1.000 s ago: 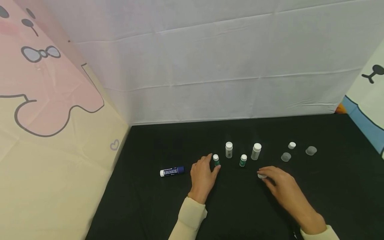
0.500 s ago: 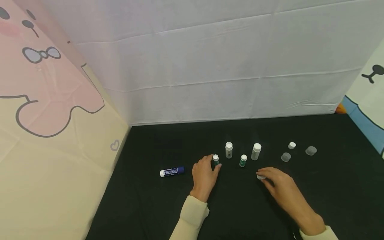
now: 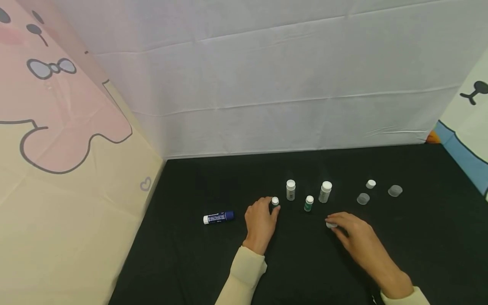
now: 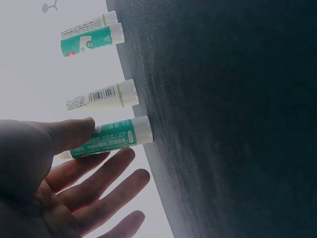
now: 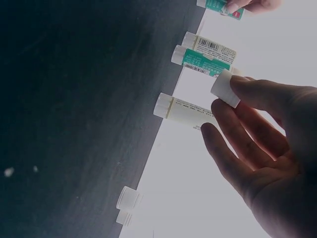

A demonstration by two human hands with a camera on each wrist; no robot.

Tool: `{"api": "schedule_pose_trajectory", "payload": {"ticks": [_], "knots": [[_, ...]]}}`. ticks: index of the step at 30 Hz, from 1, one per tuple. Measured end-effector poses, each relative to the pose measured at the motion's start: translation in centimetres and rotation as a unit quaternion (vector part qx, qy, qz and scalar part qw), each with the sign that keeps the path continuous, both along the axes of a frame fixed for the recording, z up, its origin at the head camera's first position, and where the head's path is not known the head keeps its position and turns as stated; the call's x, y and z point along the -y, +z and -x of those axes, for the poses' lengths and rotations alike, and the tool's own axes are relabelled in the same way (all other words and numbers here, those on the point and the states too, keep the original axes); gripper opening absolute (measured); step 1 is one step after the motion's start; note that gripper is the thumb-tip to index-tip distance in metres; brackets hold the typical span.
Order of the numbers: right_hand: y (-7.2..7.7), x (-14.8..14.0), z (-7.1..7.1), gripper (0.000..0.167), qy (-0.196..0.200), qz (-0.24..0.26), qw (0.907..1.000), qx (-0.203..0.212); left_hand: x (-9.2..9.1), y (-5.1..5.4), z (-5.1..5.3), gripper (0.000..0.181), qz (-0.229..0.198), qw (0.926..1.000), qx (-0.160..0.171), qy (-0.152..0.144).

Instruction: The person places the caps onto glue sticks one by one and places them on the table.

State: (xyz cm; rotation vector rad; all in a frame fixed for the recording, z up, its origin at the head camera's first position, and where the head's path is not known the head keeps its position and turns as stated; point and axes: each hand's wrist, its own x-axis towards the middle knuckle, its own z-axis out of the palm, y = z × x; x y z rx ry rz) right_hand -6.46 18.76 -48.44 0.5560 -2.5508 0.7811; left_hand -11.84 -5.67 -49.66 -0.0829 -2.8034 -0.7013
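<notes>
In the head view my left hand (image 3: 260,224) is at a small green-labelled glue stick (image 3: 275,201) that stands upright. The left wrist view shows the thumb and a finger on either side of this green glue stick (image 4: 116,138), with the other fingers spread below. My right hand (image 3: 356,233) pinches a white cap (image 5: 226,88) between thumb and fingertips, above the table. Another green glue stick (image 3: 309,203) stands between the hands. Two taller white glue sticks stand behind, one left (image 3: 291,190) and one right (image 3: 325,192).
A dark blue glue stick (image 3: 218,217) lies on the black tabletop (image 3: 183,182) left of the left hand. Toward the right are a small white cap (image 3: 371,184) and two translucent cups, one nearer (image 3: 363,199) and one farther right (image 3: 395,191). A white cloth wall (image 3: 267,84) rises behind.
My left hand has shifted slightly right, its thumb and fingers now more around the green glue stick. The right hand has barely moved and keeps its pinch on the white cap.
</notes>
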Motion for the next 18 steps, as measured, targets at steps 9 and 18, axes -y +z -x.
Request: {"api": "schedule_pose_trajectory", "payload": {"ticks": [9, 18], "knots": [[0.1, 0.4, -0.1, 0.036, 0.005, 0.002, 0.9999, -0.012, 0.1, 0.1, -0.5, 0.022, 0.005, 0.9995, -0.027, -0.016], [0.0, 0.8, -0.1, 0.038, 0.024, 0.019, 0.9989, -0.036, 0.4, 0.5, -1.4, 0.024, 0.035, 0.997, -0.062, -0.03]]}}
